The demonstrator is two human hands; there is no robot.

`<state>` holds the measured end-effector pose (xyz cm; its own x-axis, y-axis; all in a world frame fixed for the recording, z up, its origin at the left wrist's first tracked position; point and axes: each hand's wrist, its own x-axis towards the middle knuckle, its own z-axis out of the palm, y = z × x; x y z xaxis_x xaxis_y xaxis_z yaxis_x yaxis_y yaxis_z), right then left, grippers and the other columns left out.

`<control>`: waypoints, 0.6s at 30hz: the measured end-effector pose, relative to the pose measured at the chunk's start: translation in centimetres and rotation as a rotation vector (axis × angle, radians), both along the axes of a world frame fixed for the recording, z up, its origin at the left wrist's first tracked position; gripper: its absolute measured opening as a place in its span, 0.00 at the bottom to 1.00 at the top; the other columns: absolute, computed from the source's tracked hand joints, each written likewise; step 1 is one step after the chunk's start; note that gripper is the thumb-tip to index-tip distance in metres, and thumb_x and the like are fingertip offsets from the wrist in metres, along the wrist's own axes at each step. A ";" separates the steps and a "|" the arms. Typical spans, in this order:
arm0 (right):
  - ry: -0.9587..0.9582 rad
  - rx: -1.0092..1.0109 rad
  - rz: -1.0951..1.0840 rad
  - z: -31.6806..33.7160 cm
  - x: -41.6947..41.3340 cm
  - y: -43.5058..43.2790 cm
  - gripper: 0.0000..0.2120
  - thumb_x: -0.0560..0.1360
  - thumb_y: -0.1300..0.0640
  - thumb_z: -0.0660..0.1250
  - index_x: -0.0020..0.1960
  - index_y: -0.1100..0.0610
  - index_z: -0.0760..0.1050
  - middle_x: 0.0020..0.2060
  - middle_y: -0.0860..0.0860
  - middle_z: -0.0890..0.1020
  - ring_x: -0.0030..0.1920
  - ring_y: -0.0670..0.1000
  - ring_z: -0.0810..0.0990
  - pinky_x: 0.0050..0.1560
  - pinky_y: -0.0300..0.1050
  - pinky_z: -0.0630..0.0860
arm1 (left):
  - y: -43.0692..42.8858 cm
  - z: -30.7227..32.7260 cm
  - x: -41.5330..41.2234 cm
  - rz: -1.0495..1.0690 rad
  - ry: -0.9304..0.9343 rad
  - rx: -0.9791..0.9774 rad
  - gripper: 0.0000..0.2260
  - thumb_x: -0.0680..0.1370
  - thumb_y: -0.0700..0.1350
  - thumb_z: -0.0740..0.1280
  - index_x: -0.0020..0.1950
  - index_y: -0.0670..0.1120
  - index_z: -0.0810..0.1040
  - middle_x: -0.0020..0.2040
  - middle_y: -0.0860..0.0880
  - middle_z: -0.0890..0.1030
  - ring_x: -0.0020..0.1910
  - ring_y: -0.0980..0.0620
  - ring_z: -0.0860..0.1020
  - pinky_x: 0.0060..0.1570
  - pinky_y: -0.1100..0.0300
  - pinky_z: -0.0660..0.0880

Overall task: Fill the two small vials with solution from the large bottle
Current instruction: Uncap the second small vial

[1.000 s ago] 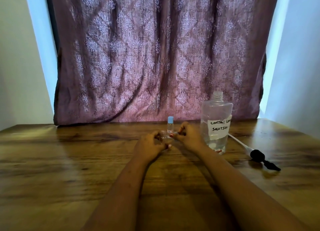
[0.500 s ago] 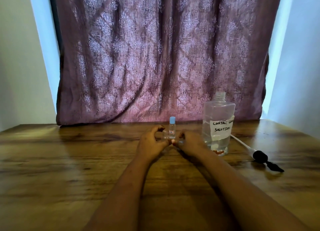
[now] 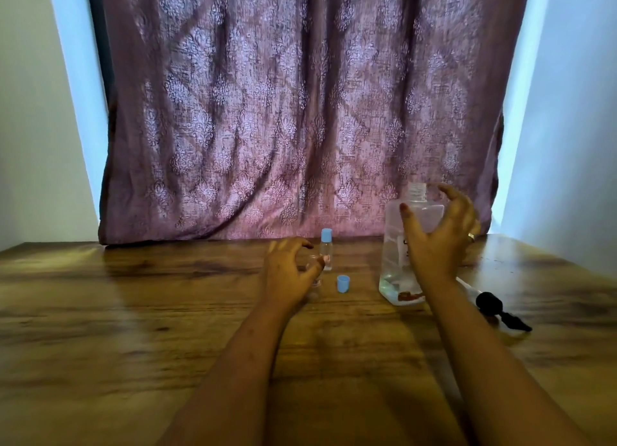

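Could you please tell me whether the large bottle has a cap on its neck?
No, the large bottle shows a bare threaded neck with no cap on it.

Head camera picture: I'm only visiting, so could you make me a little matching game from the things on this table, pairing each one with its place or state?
Things:
1. large bottle
2. rear vial
3. loose cap
4. dropper

Places or states:
A. lying flat to the right of the large bottle, with a black bulb
B. standing upright with a blue cap on
C. standing upright, neck open, no cap
D. light blue, alone on the table, not on any vial

Pairs: 1-C, 2-B, 3-D, 4-A
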<state>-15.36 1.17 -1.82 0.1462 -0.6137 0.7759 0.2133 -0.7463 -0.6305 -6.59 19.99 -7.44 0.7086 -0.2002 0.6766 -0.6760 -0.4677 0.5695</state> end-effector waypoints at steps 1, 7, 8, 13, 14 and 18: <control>0.077 0.078 0.029 -0.2 0.1 -0.4 0.35 0.67 0.41 0.71 0.68 0.52 0.64 0.68 0.56 0.67 0.68 0.60 0.62 0.65 0.52 0.56 | 0.0 0.1 -0.1 -0.003 0.007 0.002 0.15 0.75 0.53 0.72 0.57 0.47 0.80 0.56 0.48 0.79 0.59 0.50 0.71 0.49 0.58 0.64; 0.317 0.231 0.323 -1.8 1.1 -1.8 0.55 0.57 0.37 0.74 0.74 0.47 0.47 0.71 0.58 0.62 0.68 0.60 0.65 0.63 0.63 0.68 | 0.5 -0.3 -0.5 -0.024 0.158 0.003 0.24 0.71 0.53 0.75 0.65 0.50 0.76 0.60 0.47 0.74 0.57 0.50 0.75 0.57 0.54 0.74; 0.311 0.240 0.332 -1.9 1.2 -1.9 0.54 0.58 0.40 0.76 0.74 0.49 0.49 0.69 0.57 0.64 0.67 0.59 0.67 0.63 0.61 0.69 | 0.6 -0.3 -0.6 -0.050 0.214 0.014 0.26 0.70 0.53 0.77 0.66 0.50 0.75 0.60 0.48 0.74 0.56 0.50 0.76 0.59 0.52 0.75; 0.317 0.080 0.239 -2.1 1.4 -1.3 0.45 0.60 0.46 0.78 0.69 0.55 0.58 0.66 0.56 0.68 0.64 0.58 0.69 0.58 0.55 0.72 | 1.1 -0.4 -0.5 -0.096 0.385 0.112 0.23 0.67 0.48 0.80 0.60 0.51 0.79 0.53 0.53 0.82 0.49 0.55 0.80 0.53 0.54 0.79; 0.318 0.010 0.210 -2.0 1.3 -1.0 0.45 0.61 0.47 0.78 0.70 0.56 0.58 0.66 0.57 0.68 0.63 0.59 0.69 0.58 0.55 0.72 | 1.1 -0.4 -0.5 -0.108 0.404 0.082 0.20 0.67 0.47 0.79 0.57 0.50 0.80 0.51 0.53 0.84 0.48 0.55 0.81 0.53 0.52 0.81; 0.438 -0.250 0.141 -2.5 1.3 -0.1 0.47 0.62 0.52 0.77 0.72 0.58 0.54 0.67 0.59 0.65 0.63 0.61 0.68 0.58 0.56 0.73 | 1.0 -0.5 -0.5 -0.136 0.433 0.043 0.17 0.70 0.42 0.78 0.56 0.48 0.80 0.49 0.50 0.86 0.45 0.54 0.84 0.49 0.51 0.82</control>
